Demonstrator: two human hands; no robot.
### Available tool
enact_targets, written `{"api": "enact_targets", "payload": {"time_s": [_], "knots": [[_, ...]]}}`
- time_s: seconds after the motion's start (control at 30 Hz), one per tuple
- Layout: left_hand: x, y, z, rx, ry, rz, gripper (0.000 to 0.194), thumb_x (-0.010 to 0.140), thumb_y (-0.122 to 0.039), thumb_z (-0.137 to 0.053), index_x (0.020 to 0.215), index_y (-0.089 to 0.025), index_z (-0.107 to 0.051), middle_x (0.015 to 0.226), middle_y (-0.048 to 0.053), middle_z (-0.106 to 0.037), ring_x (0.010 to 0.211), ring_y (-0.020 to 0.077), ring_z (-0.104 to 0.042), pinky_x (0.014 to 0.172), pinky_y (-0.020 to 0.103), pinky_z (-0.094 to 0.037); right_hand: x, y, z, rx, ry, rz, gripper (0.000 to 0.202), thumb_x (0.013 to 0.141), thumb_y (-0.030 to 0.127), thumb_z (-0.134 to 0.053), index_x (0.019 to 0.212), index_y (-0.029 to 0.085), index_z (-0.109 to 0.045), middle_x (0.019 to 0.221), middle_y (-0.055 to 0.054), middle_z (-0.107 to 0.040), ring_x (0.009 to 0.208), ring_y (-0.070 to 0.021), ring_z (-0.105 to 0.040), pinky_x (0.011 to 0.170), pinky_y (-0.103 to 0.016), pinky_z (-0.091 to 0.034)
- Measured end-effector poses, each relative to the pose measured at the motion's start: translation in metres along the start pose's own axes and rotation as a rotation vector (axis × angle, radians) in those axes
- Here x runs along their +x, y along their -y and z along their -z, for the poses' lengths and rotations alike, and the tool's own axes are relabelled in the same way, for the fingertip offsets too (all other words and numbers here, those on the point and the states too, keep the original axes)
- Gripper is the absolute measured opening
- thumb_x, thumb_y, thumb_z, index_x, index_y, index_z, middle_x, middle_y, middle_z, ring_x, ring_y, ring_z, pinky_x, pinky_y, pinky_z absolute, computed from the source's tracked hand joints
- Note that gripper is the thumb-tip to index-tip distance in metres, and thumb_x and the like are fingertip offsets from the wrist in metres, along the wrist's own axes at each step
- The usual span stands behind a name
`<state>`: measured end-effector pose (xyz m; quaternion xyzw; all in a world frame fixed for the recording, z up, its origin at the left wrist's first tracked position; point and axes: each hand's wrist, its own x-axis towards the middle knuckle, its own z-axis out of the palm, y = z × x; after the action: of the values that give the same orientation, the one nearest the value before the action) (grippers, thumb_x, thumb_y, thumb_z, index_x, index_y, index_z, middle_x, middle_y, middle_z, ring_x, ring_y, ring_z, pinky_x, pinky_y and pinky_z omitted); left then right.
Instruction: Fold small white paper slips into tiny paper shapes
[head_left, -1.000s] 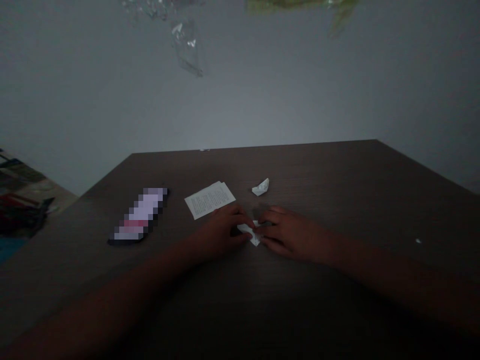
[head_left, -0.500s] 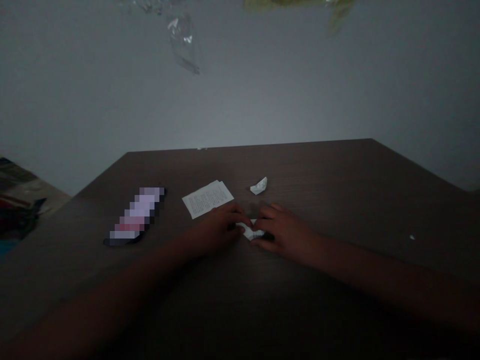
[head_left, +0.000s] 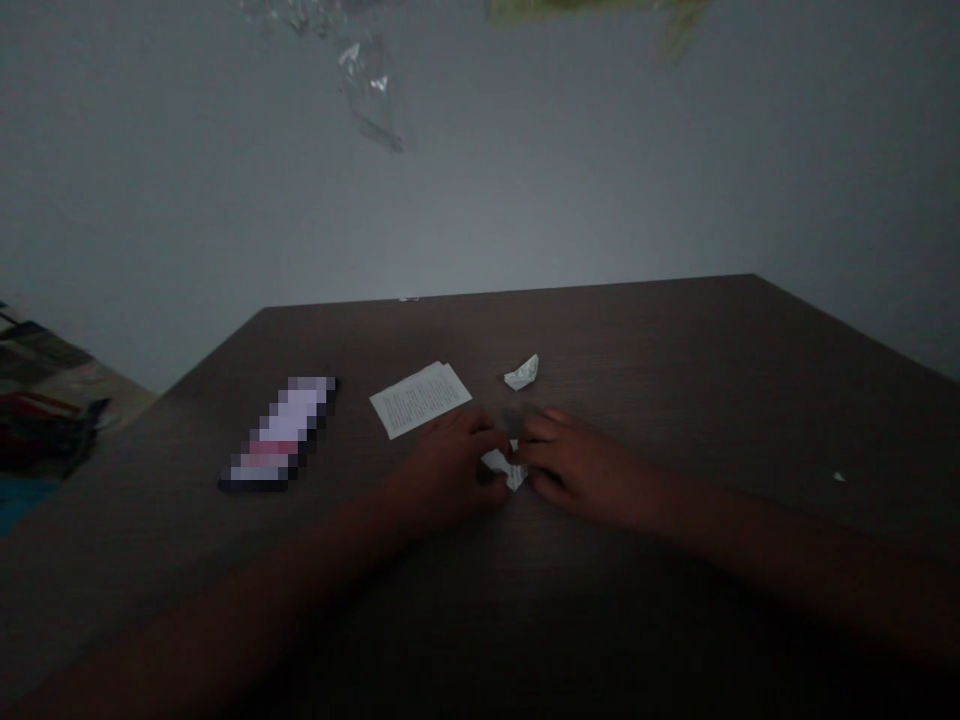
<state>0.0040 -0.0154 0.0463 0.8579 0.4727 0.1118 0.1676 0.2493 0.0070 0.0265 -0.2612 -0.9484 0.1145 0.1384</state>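
Note:
A small piece of folded, printed paper (head_left: 513, 474) lies between my two hands, low over the brown table (head_left: 660, 350). My left hand (head_left: 457, 462) pinches its left side with thumb and fingers. From the other side, the fingertips of my right hand (head_left: 574, 462) close on the right part of the paper. The fingers cover much of it, so its full shape is hidden. Just beyond my hands sits a small folded paper boat (head_left: 522, 373). Flat printed sheets (head_left: 420, 400) lie beyond my left hand, to its left.
At the left lies a phone (head_left: 281, 435) with its screen blurred out. A tiny white scrap (head_left: 839, 477) is on the right side of the table. Behind the table's far edge stands a grey wall (head_left: 480, 190) with a clear plastic packet (head_left: 371, 95) on it.
The folded paper has turned slightly between my hands, and my left thumb and fingers have shifted right along it. The view has moved a little; the boat, sheets and phone stay put.

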Motion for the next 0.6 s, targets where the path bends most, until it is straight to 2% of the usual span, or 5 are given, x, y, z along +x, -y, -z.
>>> {"api": "enact_targets", "payload": {"time_s": [0.17, 0.4, 0.6], "knots": [[0.002, 0.006, -0.002, -0.034, 0.021, -0.007, 0.025, 0.094, -0.017, -0.084, 0.118, -0.022, -0.083, 0.130, 0.010, -0.074, 0.124, 0.0332, -0.073, 0.112, 0.052, -0.059, -0.001, 0.001, 0.001, -0.009, 0.001, 0.028, 0.023, 0.104, 0.010, -0.072, 0.123, 0.017, -0.082, 0.118, -0.013, -0.075, 0.112, -0.0302, -0.067, 0.107, -0.050, -0.057], [0.004, 0.011, 0.001, -0.052, 0.014, -0.037, 0.028, 0.094, -0.006, -0.077, 0.116, -0.021, -0.085, 0.128, 0.009, -0.075, 0.116, 0.0295, -0.075, 0.107, 0.047, -0.062, -0.001, 0.001, 0.001, 0.002, 0.015, 0.013, 0.023, 0.105, 0.011, -0.072, 0.124, 0.018, -0.082, 0.119, -0.013, -0.075, 0.112, -0.0308, -0.067, 0.108, -0.052, -0.058], [0.007, 0.020, 0.005, -0.039, 0.052, -0.079, 0.041, 0.097, 0.004, -0.063, 0.118, -0.023, -0.087, 0.129, 0.008, -0.076, 0.118, 0.0275, -0.075, 0.109, 0.044, -0.059, -0.001, 0.002, 0.003, -0.044, 0.021, 0.022, 0.025, 0.106, 0.012, -0.072, 0.128, 0.017, -0.082, 0.119, -0.013, -0.075, 0.112, -0.0292, -0.068, 0.108, -0.051, -0.060]]}}
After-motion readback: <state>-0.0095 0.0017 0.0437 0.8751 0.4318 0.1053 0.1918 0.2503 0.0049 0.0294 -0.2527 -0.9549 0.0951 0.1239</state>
